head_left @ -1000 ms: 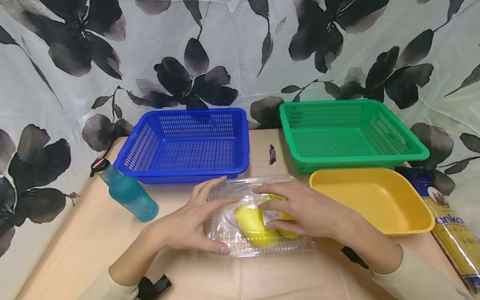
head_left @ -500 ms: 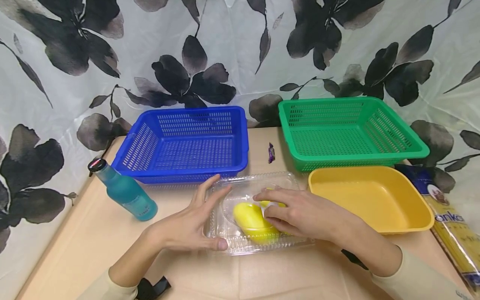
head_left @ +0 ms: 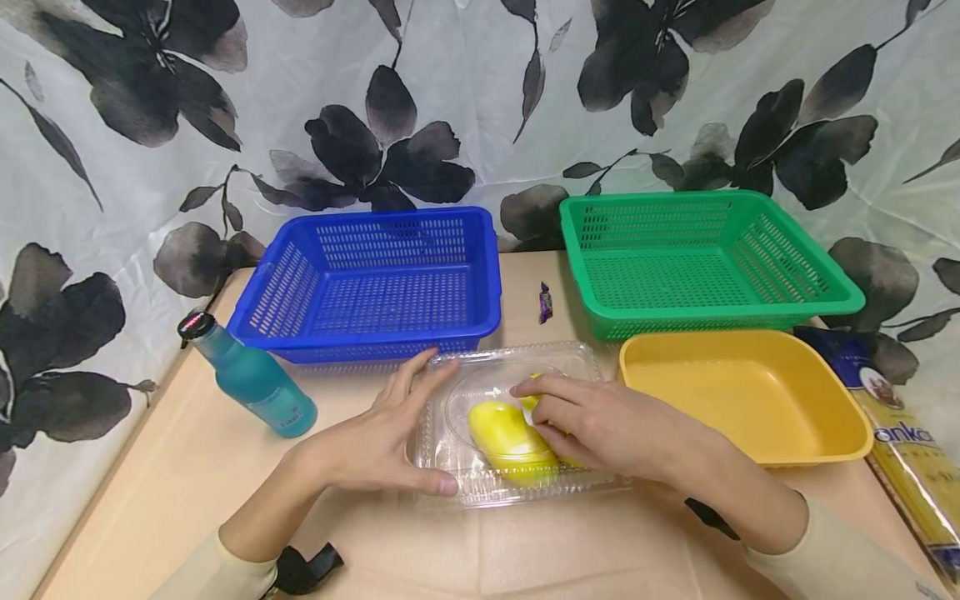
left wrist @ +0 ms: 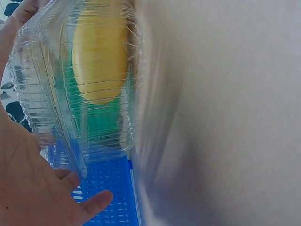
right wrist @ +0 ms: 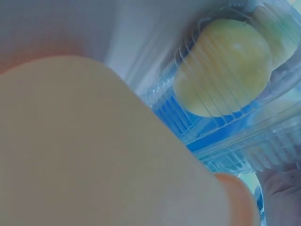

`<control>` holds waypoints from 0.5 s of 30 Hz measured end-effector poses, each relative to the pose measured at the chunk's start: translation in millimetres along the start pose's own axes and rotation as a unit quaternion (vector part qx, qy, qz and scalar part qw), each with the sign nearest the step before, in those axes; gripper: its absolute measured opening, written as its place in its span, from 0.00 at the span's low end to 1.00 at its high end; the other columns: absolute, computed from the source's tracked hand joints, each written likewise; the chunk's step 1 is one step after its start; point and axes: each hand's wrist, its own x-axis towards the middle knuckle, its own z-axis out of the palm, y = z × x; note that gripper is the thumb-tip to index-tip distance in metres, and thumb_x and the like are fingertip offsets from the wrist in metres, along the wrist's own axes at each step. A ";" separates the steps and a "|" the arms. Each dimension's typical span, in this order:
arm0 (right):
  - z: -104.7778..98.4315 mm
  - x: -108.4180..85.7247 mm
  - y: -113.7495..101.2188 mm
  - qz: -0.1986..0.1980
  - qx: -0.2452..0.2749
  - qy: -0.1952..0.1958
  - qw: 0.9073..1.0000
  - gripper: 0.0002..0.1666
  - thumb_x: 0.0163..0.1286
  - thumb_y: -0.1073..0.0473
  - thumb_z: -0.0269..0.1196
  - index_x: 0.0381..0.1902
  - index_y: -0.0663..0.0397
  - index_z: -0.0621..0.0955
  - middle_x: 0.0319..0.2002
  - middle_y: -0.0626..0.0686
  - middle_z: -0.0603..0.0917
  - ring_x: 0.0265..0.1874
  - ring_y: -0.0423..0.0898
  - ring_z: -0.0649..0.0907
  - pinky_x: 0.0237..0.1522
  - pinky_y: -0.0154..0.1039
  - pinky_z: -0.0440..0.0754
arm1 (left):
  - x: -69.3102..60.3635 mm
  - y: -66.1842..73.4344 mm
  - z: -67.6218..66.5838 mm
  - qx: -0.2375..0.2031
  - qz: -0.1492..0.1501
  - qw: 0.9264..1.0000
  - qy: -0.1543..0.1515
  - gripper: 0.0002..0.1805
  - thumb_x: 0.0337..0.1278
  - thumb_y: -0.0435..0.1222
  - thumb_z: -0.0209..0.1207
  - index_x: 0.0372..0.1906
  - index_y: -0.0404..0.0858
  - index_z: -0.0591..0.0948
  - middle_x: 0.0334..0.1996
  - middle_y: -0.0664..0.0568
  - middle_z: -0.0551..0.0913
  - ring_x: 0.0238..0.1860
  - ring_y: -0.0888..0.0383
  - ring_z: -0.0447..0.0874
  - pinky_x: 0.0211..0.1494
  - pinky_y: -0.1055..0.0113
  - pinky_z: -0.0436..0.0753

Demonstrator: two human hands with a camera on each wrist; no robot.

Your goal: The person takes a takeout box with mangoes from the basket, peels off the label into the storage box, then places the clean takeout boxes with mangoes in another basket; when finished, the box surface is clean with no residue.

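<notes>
A clear plastic clamshell box (head_left: pixel 465 483) lies closed on the table with yellow fruits inside that look like mangoes (head_left: pixel 502 433). Along its left side my left hand (head_left: pixel 367 446) spreads its fingers and thumb, the thumb near the front corner. Over the right part of the lid, my right hand (head_left: pixel 615 421) has bent fingers at a bit of white, perhaps a label; whether they pinch it is hidden. That hand covers most of the second fruit. The left wrist view shows one fruit (left wrist: pixel 99 56) through the ribbed wall; the right wrist view shows two, the nearer fruit (right wrist: pixel 225 68) being larger.
Behind the box stand a blue basket (head_left: pixel 390 337) and a green basket (head_left: pixel 720 317), with a wrapped candy (head_left: pixel 545 302) between them. A yellow basin (head_left: pixel 735 408) and a pasta pack (head_left: pixel 900 450) are at right. At left is a teal bottle (head_left: pixel 262 387).
My right fingers have drawn closer together and bent more over the lid, hiding most of the white patch and the second fruit. My left hand and the box stay nearly where they were.
</notes>
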 end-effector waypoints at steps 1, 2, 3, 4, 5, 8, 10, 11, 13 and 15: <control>-0.9 -0.2 0.4 0.002 0.009 0.001 1.000 0.07 0.70 0.64 0.68 0.41 0.49 0.80 0.59 0.47 0.82 0.55 0.44 0.85 0.55 0.34 0.84 | 0.3 -0.3 0.0 0.000 0.000 1.000 -0.001 0.68 0.43 0.65 0.74 0.84 0.58 0.43 0.82 0.44 0.32 0.81 0.35 0.35 0.71 0.25 0.57; -1.7 -0.1 1.0 0.003 0.017 0.002 1.000 0.07 0.70 0.64 0.68 0.42 0.49 0.80 0.60 0.47 0.82 0.56 0.44 0.85 0.55 0.35 0.84 | 0.6 -0.8 0.0 -0.001 0.002 1.000 -0.001 0.68 0.43 0.65 0.74 0.84 0.58 0.43 0.82 0.44 0.32 0.81 0.35 0.35 0.71 0.24 0.56; -2.7 0.0 1.5 0.005 0.024 0.001 1.000 0.07 0.70 0.64 0.67 0.42 0.50 0.80 0.60 0.46 0.81 0.56 0.44 0.85 0.56 0.36 0.84 | 0.8 -1.1 0.1 -0.001 0.003 1.000 -0.001 0.68 0.43 0.65 0.74 0.84 0.58 0.43 0.82 0.44 0.32 0.81 0.34 0.35 0.71 0.23 0.56; -3.9 0.0 1.9 0.008 0.030 0.000 1.000 0.07 0.71 0.64 0.67 0.43 0.50 0.81 0.60 0.46 0.81 0.57 0.44 0.85 0.56 0.36 0.84 | 0.9 -1.5 0.3 -0.002 0.003 1.000 0.000 0.68 0.43 0.64 0.74 0.84 0.59 0.44 0.82 0.44 0.32 0.81 0.34 0.35 0.71 0.23 0.55; -4.9 0.1 2.2 0.013 0.037 -0.003 0.999 0.07 0.71 0.64 0.67 0.43 0.49 0.81 0.60 0.46 0.81 0.58 0.45 0.84 0.57 0.37 0.84 | 1.0 -1.9 0.4 -0.004 0.004 1.000 0.001 0.68 0.43 0.64 0.74 0.84 0.59 0.44 0.82 0.44 0.32 0.81 0.35 0.35 0.71 0.23 0.55; -7.5 0.0 3.2 0.028 0.055 -0.010 0.998 0.06 0.72 0.63 0.67 0.44 0.49 0.81 0.62 0.46 0.80 0.61 0.45 0.83 0.58 0.39 0.83 | 1.4 -2.8 1.2 -0.006 0.003 1.000 0.004 0.68 0.43 0.64 0.74 0.84 0.59 0.43 0.82 0.45 0.33 0.81 0.35 0.35 0.71 0.23 0.54; -8.8 -0.8 3.5 0.041 0.062 -0.010 0.997 0.06 0.72 0.63 0.67 0.44 0.48 0.81 0.64 0.46 0.79 0.63 0.46 0.81 0.60 0.40 0.82 | 1.8 -2.9 1.8 -0.009 -0.001 1.000 0.004 0.68 0.42 0.65 0.74 0.84 0.61 0.43 0.83 0.45 0.33 0.82 0.37 0.35 0.72 0.24 0.53; -9.0 -1.3 3.7 0.047 0.066 -0.010 0.997 0.06 0.73 0.63 0.66 0.44 0.48 0.81 0.64 0.46 0.78 0.64 0.46 0.80 0.60 0.40 0.82 | 2.0 -2.9 2.1 -0.011 -0.004 1.000 0.003 0.68 0.42 0.66 0.74 0.83 0.62 0.43 0.83 0.46 0.33 0.82 0.38 0.35 0.72 0.24 0.52; -9.6 -2.5 4.2 0.058 0.072 -0.008 0.996 0.07 0.73 0.62 0.66 0.45 0.47 0.81 0.67 0.47 0.76 0.66 0.46 0.78 0.61 0.40 0.81 | 2.6 -2.9 2.9 -0.014 -0.010 1.000 0.001 0.68 0.41 0.67 0.74 0.83 0.63 0.43 0.83 0.48 0.33 0.82 0.40 0.35 0.73 0.24 0.50; -9.6 -3.4 5.1 0.063 0.077 -0.003 0.995 0.06 0.74 0.62 0.65 0.46 0.47 0.81 0.68 0.47 0.74 0.68 0.46 0.76 0.62 0.40 0.80 | 2.7 -2.9 3.2 -0.018 -0.014 1.000 -0.001 0.68 0.40 0.67 0.74 0.83 0.65 0.43 0.83 0.49 0.33 0.82 0.42 0.34 0.74 0.25 0.48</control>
